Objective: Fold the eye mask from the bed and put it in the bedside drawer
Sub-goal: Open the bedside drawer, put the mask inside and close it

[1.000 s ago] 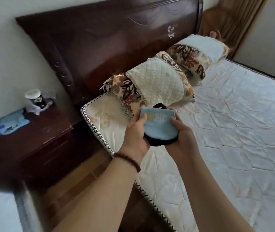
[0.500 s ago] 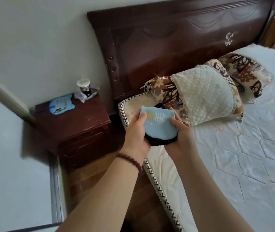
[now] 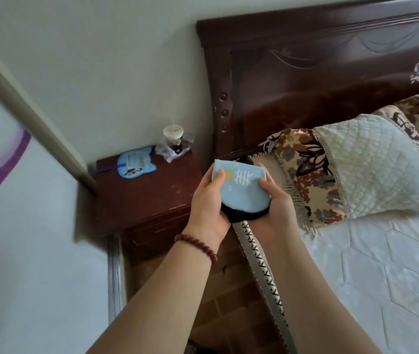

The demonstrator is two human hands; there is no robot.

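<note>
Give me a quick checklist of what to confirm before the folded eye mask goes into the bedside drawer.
1. Mask folded: ok. The eye mask is doubled into a compact pad, black underside showing.
2. Grip secure: ok. The left hand and right hand both hold it, thumbs on top.
3. Drawer open: not ok. The nightstand front looks closed.
4. A hand free to pull the drawer: not ok. Both are on the mask.
5. Drawer handle located: cannot tell. The front is dark and shadowed.
6. Nightstand top clutter: ok. The blue fan and figurine sit at the back.
</note>
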